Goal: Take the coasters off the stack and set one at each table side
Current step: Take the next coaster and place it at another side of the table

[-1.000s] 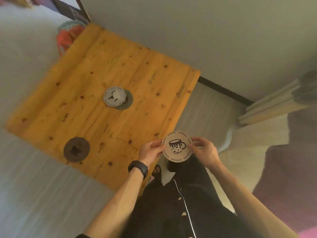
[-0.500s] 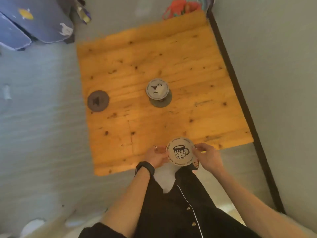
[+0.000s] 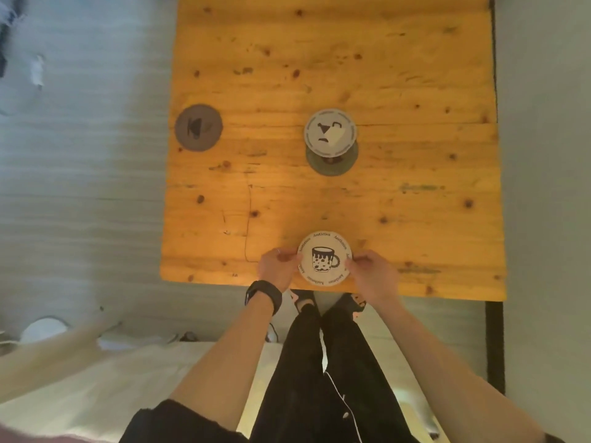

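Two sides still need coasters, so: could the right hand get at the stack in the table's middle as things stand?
Probably not yet: the right hand is occupied holding the mug coaster with the left hand. The wood before the stack lies bare.

Both arms reach forward from the body, forearms bare and angled inward so the hands come close together. The left hand [image 3: 277,270] is curled, knuckles up, its fingertips [image 3: 292,257] pinching the left rim of a round coaster [image 3: 324,259] held between the two hands. A ring shows on one left finger, and a dark watch [image 3: 264,296] wraps the wrist just behind that hand. The right hand [image 3: 372,274] mirrors it, fingers bent, tips pressed to the coaster's right rim. Black-trousered legs stand below the hands
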`<state>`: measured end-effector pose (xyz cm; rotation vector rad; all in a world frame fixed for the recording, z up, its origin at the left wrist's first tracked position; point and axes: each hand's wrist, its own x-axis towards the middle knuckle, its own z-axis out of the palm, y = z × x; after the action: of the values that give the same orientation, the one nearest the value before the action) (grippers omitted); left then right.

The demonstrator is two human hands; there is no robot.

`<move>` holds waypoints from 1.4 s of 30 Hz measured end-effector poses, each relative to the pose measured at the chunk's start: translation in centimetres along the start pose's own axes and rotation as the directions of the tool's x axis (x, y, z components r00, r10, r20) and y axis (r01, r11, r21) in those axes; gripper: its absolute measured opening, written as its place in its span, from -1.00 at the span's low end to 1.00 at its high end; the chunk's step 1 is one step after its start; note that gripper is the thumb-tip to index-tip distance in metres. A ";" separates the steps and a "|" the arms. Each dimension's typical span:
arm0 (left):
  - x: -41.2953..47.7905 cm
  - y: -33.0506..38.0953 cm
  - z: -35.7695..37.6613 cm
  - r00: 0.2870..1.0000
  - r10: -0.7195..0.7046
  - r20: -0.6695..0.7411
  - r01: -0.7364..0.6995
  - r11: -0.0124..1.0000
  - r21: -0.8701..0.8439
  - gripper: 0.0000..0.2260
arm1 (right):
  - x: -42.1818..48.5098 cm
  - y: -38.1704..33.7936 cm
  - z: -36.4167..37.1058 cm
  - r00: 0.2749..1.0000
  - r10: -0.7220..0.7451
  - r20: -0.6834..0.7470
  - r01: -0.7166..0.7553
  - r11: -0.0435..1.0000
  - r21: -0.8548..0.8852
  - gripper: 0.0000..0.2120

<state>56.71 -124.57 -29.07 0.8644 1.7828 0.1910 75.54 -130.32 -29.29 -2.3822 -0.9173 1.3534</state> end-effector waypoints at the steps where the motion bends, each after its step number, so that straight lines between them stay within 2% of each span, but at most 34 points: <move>1: 0.5 0.1 0.1 1.000 0.001 -0.013 -0.001 1.000 0.000 -0.75 | 0.4 -0.2 0.2 1.000 0.000 -0.017 0.001 1.000 0.009 -0.82; 6: 1.9 0.1 0.7 0.997 0.018 -0.076 -0.013 0.998 0.064 -0.81 | 1.9 -0.5 1.3 0.998 0.025 -0.055 -0.024 1.000 0.009 -0.85; 11: 1.6 0.0 0.9 0.994 0.047 -0.100 -0.033 0.990 0.138 -0.82 | 1.7 -1.2 1.3 0.997 0.054 -0.061 -0.062 0.988 -0.140 -0.88; 15: 1.0 -0.9 0.7 0.996 0.056 -0.074 -0.043 0.986 0.163 -0.86 | 0.8 -0.6 1.7 0.996 0.059 -0.066 -0.067 0.989 -0.128 -0.90; 21: 0.3 -1.3 1.1 0.991 0.060 -0.118 -0.042 0.987 0.152 -0.91 | 0.3 -0.1 2.3 0.990 0.052 -0.133 -0.063 0.994 -0.085 -0.89; 26: 0.4 -1.4 0.9 0.991 0.082 -0.101 -0.065 0.985 0.159 -0.91 | -0.3 0.6 3.2 0.985 0.008 -0.173 -0.011 1.000 -0.019 -0.88; 31: 0.4 -1.3 0.9 0.993 0.061 -0.103 -0.045 0.987 0.157 -0.90 | -0.1 1.1 3.5 0.981 -0.036 -0.192 0.029 0.999 -0.034 -0.86; 33: 0.4 -1.4 0.9 0.991 0.094 -0.094 -0.076 0.981 0.178 -0.90 | -0.1 1.5 3.6 0.969 -0.096 -0.226 0.082 0.994 -0.070 -0.85; 35: 0.3 -1.5 0.8 0.979 0.194 -0.055 -0.167 0.933 0.318 -0.85 | -0.2 1.9 3.6 0.950 -0.195 -0.242 0.163 0.976 -0.148 -0.83; 36: 0.3 -1.5 0.8 0.968 0.250 -0.016 -0.220 0.877 0.428 -0.80 | -0.3 1.9 3.6 0.943 -0.246 -0.225 0.203 0.959 -0.199 -0.85; 38: 0.2 -1.6 0.7 0.928 0.365 0.080 -0.329 0.696 0.638 -0.73 | -0.6 1.9 3.6 0.925 -0.341 -0.165 0.277 0.907 -0.317 -0.83; 40: 0.0 -1.6 0.7 0.892 0.424 0.158 -0.394 0.554 0.733 -0.69 | -0.7 2.0 3.7 0.899 -0.425 -0.108 0.347 0.839 -0.420 -0.75; 42: -0.1 -1.3 0.6 0.886 0.421 0.195 -0.409 0.511 0.756 -0.68 | -0.9 1.8 3.4 0.907 -0.416 -0.065 0.346 0.824 -0.448 -0.71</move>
<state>56.66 -125.77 -29.91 1.9495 1.6118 -0.3276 73.08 -132.54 -31.35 -2.3628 -1.6803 0.8562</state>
